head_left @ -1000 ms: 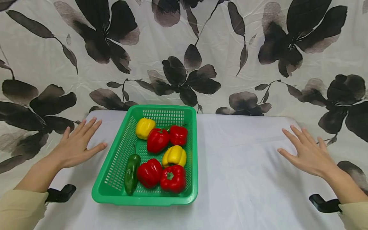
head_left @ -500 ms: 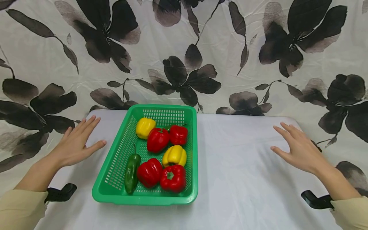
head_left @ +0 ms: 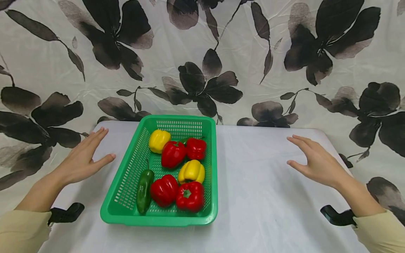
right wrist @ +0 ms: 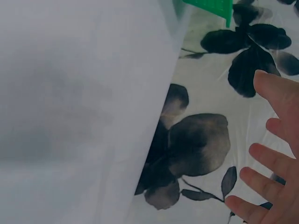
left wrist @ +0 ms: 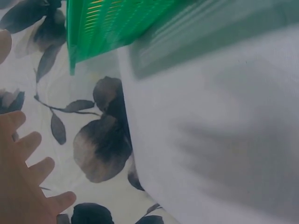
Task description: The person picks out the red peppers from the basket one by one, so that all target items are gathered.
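Observation:
In the head view a green plastic basket (head_left: pixel 159 220) stands on the white table. Inside lie red bell peppers (head_left: pixel 190 196), yellow bell peppers (head_left: pixel 159 141) and a long green pepper (head_left: pixel 145 191); another green one is mostly hidden behind the red ones at the back. My left hand (head_left: pixel 80 160) hovers just left of the basket, fingers straight, thumb toward its rim. Well to the right, my right hand (head_left: pixel 319 161) is held over the table with straight fingers. Neither hand holds anything. Both wrist views show spread fingers, with the basket's side (left wrist: pixel 107 28) near the left hand.
The white table (head_left: pixel 259 196) extends right of the basket, its back edge meeting a cloth (head_left: pixel 246 70) printed with dark flowers. Black wrist mounts (head_left: pixel 338 215) stick out inward from both sleeves. Shadows of the hands fall on the tabletop.
My right hand has moved left toward the basket, its fingers drawing closer together. The left hand has barely shifted. The basket and peppers stay where they were.

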Motion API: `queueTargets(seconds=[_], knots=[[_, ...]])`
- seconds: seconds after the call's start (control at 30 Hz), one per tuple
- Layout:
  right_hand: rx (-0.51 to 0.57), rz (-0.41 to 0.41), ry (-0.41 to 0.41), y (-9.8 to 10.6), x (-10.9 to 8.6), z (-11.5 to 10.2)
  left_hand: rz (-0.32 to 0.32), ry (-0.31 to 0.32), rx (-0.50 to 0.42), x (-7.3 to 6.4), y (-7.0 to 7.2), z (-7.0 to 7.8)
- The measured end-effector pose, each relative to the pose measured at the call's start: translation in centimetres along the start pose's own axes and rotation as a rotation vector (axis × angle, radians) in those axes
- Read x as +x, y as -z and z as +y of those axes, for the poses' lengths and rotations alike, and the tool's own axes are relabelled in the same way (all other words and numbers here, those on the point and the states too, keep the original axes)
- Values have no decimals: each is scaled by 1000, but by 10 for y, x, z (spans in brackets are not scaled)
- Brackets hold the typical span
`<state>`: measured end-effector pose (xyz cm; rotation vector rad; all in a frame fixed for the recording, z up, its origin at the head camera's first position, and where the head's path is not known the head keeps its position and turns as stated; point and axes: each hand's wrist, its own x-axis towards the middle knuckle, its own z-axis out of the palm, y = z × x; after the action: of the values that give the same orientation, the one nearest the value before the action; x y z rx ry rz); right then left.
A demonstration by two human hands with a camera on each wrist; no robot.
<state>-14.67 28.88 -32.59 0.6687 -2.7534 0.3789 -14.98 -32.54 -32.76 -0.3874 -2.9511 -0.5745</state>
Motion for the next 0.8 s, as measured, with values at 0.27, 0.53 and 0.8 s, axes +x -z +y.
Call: queueTargets(seconds=[0.27, 0.53, 0.8], knots=[[19, 30, 50, -3, 10, -14, 11, -2, -69, 1, -1, 2], [52, 4, 109, -8, 20, -30, 3, 11, -139, 2, -3, 3], [108, -69, 137, -13, 29, -46, -24, 41, -175, 3, -5, 4]])
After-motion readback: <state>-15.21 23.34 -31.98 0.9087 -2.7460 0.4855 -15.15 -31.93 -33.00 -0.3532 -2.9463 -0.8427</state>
